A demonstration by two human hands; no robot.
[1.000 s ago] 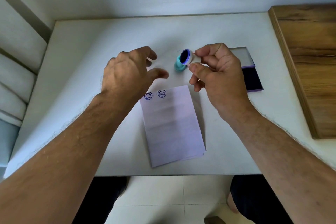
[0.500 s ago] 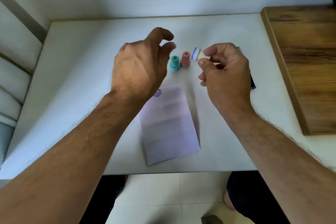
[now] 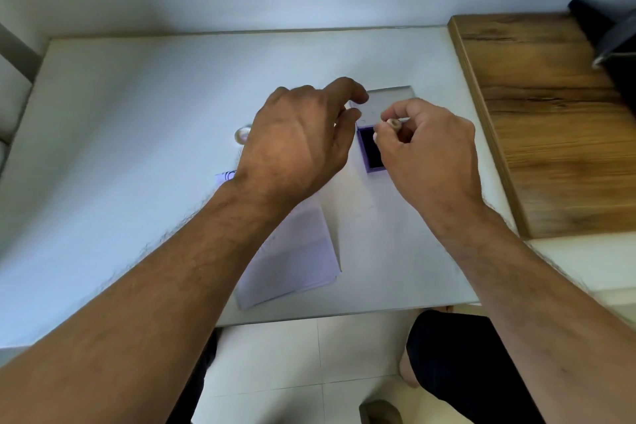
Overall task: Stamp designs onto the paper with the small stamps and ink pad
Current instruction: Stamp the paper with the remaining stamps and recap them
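My right hand (image 3: 426, 151) pinches a small white stamp (image 3: 393, 122) just above the far end of the purple ink pad (image 3: 369, 153). The pad lies open, with its clear lid (image 3: 390, 98) flat behind it. My left hand (image 3: 303, 144) hovers left of the pad with thumb and fingers apart and nothing visible in it. It hides the spot where the other stamps stood. The folded white paper (image 3: 299, 251) lies under my left wrist, with a blue print (image 3: 228, 175) showing at its far left corner. A small pale ring-shaped cap (image 3: 243, 134) sits left of my left hand.
The white table (image 3: 120, 131) ends at a wall behind. A raised wooden board (image 3: 550, 120) borders it on the right, with a dark object (image 3: 605, 34) at its far corner. The front table edge (image 3: 344, 315) runs above tiled floor and my legs.
My left hand has moved right toward the ink pad and now covers the teal and pink stamps. My right hand has carried the white stamp over the pad. The view has shifted.
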